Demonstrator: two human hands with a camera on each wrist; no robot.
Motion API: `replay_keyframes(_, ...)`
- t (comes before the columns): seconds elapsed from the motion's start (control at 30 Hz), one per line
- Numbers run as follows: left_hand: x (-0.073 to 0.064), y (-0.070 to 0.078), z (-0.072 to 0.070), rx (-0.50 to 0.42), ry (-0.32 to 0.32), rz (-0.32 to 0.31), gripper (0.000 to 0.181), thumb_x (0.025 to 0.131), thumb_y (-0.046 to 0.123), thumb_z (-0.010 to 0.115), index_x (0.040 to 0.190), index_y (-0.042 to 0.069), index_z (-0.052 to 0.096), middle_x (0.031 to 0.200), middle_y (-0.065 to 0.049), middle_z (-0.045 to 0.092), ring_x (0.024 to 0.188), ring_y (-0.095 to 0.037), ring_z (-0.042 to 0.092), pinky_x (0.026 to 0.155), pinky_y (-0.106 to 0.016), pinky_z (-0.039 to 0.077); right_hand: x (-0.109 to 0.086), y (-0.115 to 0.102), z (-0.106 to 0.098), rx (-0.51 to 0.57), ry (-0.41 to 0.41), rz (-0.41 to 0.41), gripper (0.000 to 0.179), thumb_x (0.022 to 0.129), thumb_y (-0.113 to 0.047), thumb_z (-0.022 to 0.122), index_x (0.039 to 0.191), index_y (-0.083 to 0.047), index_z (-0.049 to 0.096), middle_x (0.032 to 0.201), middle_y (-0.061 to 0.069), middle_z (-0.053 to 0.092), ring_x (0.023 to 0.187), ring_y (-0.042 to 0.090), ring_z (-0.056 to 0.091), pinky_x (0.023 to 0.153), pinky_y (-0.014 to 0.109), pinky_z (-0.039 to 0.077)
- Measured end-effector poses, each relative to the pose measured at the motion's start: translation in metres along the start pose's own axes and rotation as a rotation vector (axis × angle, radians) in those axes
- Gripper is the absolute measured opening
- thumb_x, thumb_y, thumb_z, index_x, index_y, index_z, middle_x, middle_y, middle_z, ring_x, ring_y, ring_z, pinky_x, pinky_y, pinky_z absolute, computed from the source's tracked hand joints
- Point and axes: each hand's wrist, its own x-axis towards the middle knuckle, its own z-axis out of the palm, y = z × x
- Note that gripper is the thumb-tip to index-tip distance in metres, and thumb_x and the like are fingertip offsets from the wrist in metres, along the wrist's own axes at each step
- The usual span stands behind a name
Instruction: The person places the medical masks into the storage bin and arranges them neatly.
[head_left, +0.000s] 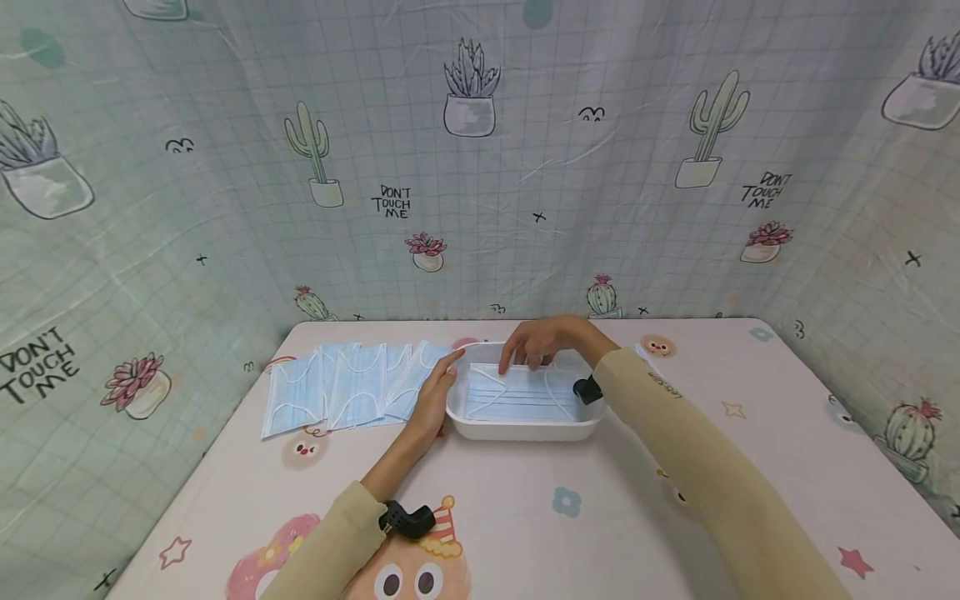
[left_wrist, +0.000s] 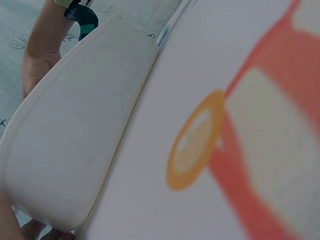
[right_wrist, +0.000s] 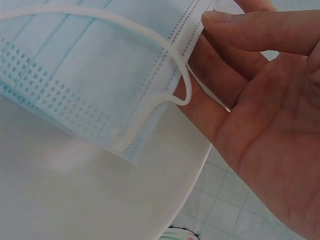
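While the left hand [head_left: 433, 402] steadies the left end of a white tray [head_left: 523, 431], the right hand [head_left: 543, 340] reaches in over the far rim to a pale blue face mask [head_left: 525, 406]. This mask lies inside the tray, face up, its pleats running lengthwise and its white ear loops resting on top. The left fingers lie close together along the tray's end wall and grip it at the rim; the wrist view catches only a few fingertips by the lower edge. The right fingers are bent and slightly parted — some reach behind the mask's edge, and the thumb tip sits right at that edge — but whether they pinch it, I cannot tell.

Left of the tray, several more masks [head_left: 360, 390] lie in an overlapping row on the table, near the left hand, loops upward. The table's pale pink cover [head_left: 517, 517] carries cartoon faces, flowers and stars. Behind it hangs a pale green cloth [head_left: 517, 179] printed with a grid, potted cacti and the words "Don't touch me". Both arms wear beige sleeves [head_left: 705, 467], with a black wrist camera [head_left: 408, 521] on each.
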Motion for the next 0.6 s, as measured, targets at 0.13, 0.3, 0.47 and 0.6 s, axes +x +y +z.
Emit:
replay_keyframes(0.13,-0.0008,0.0004,0.0,0.003,0.003,-0.003,0.046,0.111,0.028,0.034,0.156,0.024,0.045,0.168,-0.007,0.035,0.157,-0.032,0.027,0.127,-0.059,0.02,-0.0002,-0.0004,0.0003,-0.002,0.009,0.013,0.049,0.089,0.013,0.052,0.125,-0.013,0.074,0.11,0.005,0.065,0.093,0.019,0.052,0.073,0.029,0.042)
replay_keyframes(0.3,-0.001,0.0004,0.0,0.012,0.005,0.003,0.046,0.111,0.027,0.035,0.156,0.024,0.045,0.167,-0.008,0.036,0.157,-0.032,0.028,0.127,-0.058,0.02,-0.0013,-0.0008,0.001,-0.027,0.028,0.028,0.046,0.091,0.01,0.053,0.123,-0.014,0.076,0.133,0.005,0.066,0.113,0.022,0.055,0.094,0.037,0.054)
replay_keyframes(0.47,-0.0013,0.0004,-0.0002,-0.004,-0.005,-0.004,0.046,0.111,0.028,0.033,0.156,0.027,0.045,0.168,-0.007,0.035,0.158,-0.031,0.025,0.128,-0.058,0.018,-0.0022,-0.0007,0.0014,-0.045,0.037,0.033,0.044,0.092,0.009,0.053,0.122,-0.014,0.076,0.141,0.006,0.064,0.121,0.024,0.056,0.104,0.045,0.053)
replay_keyframes(0.6,-0.001,0.0004,0.0003,-0.01,-0.005,-0.002,0.046,0.111,0.027,0.034,0.156,0.024,0.045,0.168,-0.007,0.035,0.158,-0.031,0.026,0.128,-0.057,0.019,-0.0007,0.0014,0.0014,-0.057,0.03,0.032,0.044,0.093,0.007,0.053,0.123,-0.016,0.076,0.144,0.006,0.062,0.125,0.024,0.056,0.107,0.047,0.052)
